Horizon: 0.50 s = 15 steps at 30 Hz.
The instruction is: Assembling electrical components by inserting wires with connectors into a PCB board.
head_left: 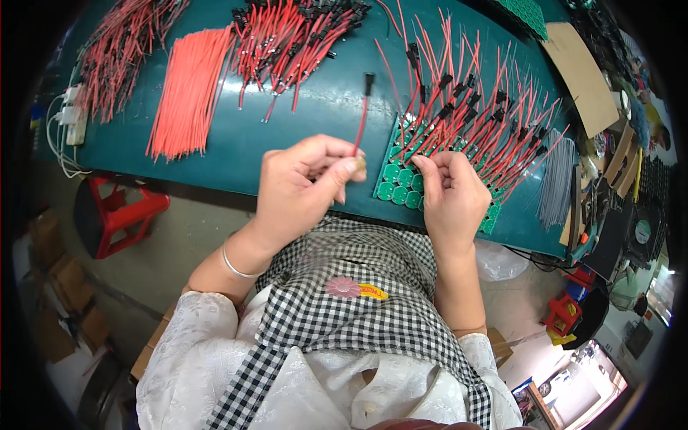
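My left hand (297,183) pinches the lower end of a red-and-black wire lead (363,118), between thumb and fingers. The lead stands nearly upright, its black connector at the top. Closed in a pinch, my right hand (457,190) is over a green panel of round circuit boards (387,190); what its fingertips hold, if anything, I cannot make out. Many red-and-black leads with black connectors (469,115) stick up from the panel beyond that hand, hiding much of its far part.
Bundles of plain red wires (188,93), connector leads (290,50) and loose dark-red wires (122,61) lie across the green table (287,147). Grey wires (556,179) and cardboard (582,79) are at the right. A power strip (77,122) sits at the left edge, near a red stool (122,215).
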Available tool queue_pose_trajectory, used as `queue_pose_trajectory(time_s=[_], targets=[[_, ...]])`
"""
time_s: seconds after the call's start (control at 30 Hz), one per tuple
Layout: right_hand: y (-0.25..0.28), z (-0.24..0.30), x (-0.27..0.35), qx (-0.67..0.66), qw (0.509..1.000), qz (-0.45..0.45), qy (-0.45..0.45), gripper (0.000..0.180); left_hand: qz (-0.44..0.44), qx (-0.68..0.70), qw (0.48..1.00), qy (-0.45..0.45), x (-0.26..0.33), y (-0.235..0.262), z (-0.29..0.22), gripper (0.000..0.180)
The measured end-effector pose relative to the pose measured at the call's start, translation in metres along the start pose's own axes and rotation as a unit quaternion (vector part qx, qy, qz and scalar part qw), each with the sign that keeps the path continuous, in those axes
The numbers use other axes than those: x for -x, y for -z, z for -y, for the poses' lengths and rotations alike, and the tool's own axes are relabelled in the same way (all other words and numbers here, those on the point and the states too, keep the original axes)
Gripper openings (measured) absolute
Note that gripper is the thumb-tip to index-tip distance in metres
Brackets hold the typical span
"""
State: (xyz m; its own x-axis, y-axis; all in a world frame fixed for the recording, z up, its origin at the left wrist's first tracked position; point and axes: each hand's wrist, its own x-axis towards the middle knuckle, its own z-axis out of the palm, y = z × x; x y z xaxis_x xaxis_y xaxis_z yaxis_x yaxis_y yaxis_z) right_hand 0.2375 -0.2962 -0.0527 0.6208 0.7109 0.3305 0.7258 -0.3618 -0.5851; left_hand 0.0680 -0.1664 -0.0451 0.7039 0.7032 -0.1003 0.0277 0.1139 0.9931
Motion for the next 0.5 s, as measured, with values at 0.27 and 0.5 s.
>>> queue_pose_trajectory(time_s=[0.27, 0.5], targets=[[0.033, 0.023, 0.01, -0.392, 0.9, 0.128, -0.144, 0.022, 0.124, -0.03, 0.992, -0.027, 0.013, -0.021, -0.007, 0.012], [0.062, 0.005, 0.011, -0.473, 0.842, 0.221, -0.136, 0.009, 0.336, -0.062, 0.94, -0.014, -0.005, -0.012, -0.023, 0.007]])
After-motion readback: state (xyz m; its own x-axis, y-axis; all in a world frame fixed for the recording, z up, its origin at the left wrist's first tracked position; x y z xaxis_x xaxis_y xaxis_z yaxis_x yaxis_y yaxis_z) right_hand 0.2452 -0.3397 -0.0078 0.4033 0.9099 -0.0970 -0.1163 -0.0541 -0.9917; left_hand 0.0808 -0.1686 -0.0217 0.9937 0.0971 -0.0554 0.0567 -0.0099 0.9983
